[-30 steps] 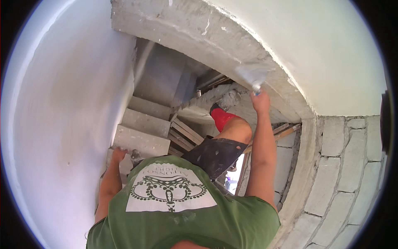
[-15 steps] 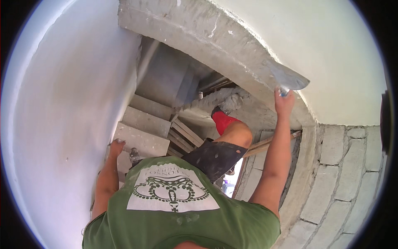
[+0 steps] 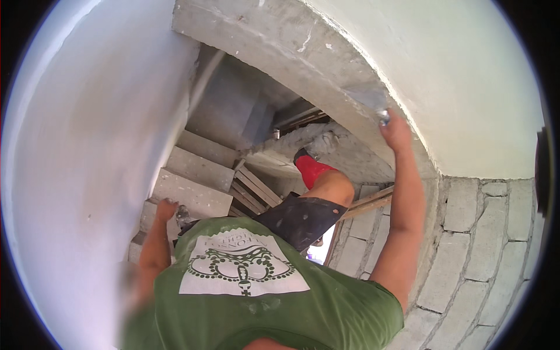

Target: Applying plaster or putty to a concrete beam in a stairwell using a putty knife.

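My right hand (image 3: 398, 131) is closed round the handle of a wide-bladed putty knife (image 3: 366, 97). Its grey metal blade lies against, or very close to, the face of a rough concrete beam (image 3: 262, 41), near the beam's edge with a smooth pale surface (image 3: 455, 87). Lower on the left, my left hand (image 3: 167, 209) is closed beside the pale concrete steps (image 3: 192, 192). Whatever its fingers may hold is too small to make out. A grey, mottled shape (image 3: 183, 214) sits just right of that hand, partly hidden by my shirt.
A smooth whitish wall (image 3: 87, 175) curves along the left. Wooden planks (image 3: 256, 184) lean beside the steps. My leg in a red sock (image 3: 315, 171) reaches to a rough concrete ledge (image 3: 280, 153). A block wall with mortar joints (image 3: 461, 256) stands at the right.
My right hand has shifted slightly left, and the blade has swung from pointing right over the pale edge to lying leftward on the beam. My left hand has moved slightly.
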